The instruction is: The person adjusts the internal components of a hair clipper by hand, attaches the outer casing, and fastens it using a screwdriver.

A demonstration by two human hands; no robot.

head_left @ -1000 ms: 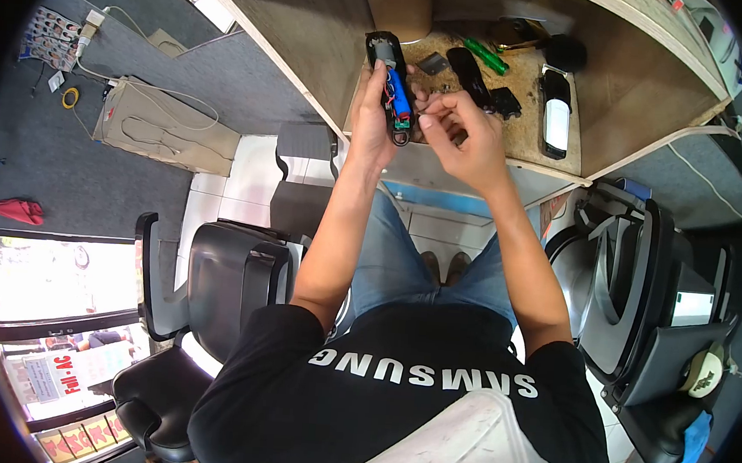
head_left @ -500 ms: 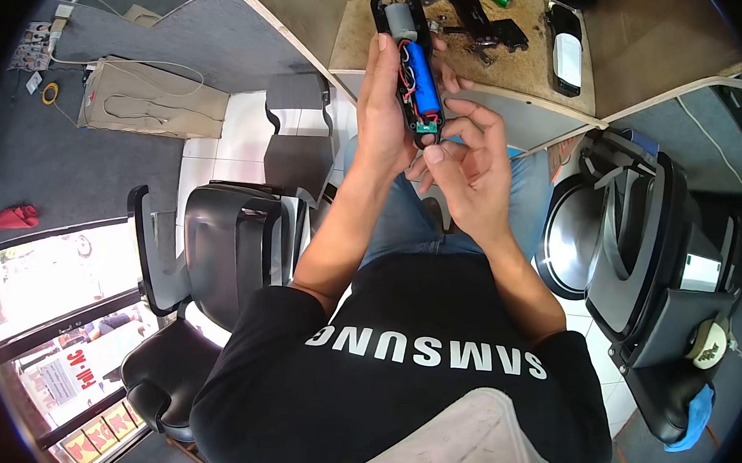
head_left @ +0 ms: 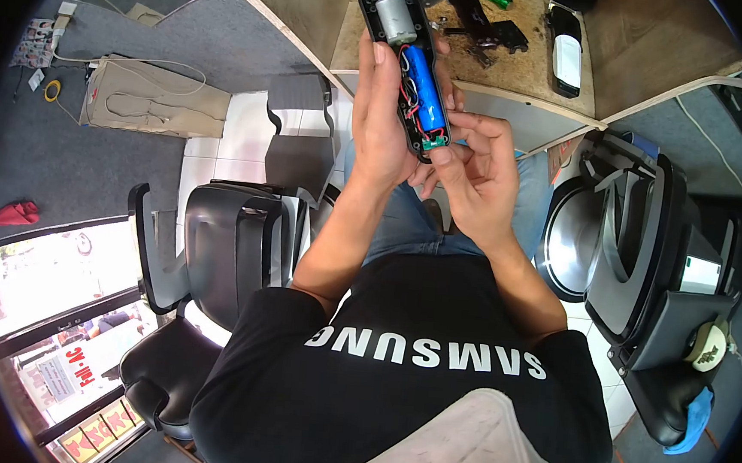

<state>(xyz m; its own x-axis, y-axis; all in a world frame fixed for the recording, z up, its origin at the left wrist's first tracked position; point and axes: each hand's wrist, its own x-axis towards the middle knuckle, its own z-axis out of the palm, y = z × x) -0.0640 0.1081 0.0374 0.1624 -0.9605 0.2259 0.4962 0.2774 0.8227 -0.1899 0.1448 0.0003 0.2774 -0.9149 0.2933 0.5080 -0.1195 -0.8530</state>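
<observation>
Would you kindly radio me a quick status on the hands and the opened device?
Left hand cradling opened device. Right hand at its near end. Blue cylinder exposed. Nothing visibly in the way.

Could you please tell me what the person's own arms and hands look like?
The left hand and right hand are ungloved. The forearms are bare, with no watch or bracelet showing, below short black fabric sleeves of a black fabric T-shirt with white block-capital "SAMSUNG" lettering across the chest.
</observation>
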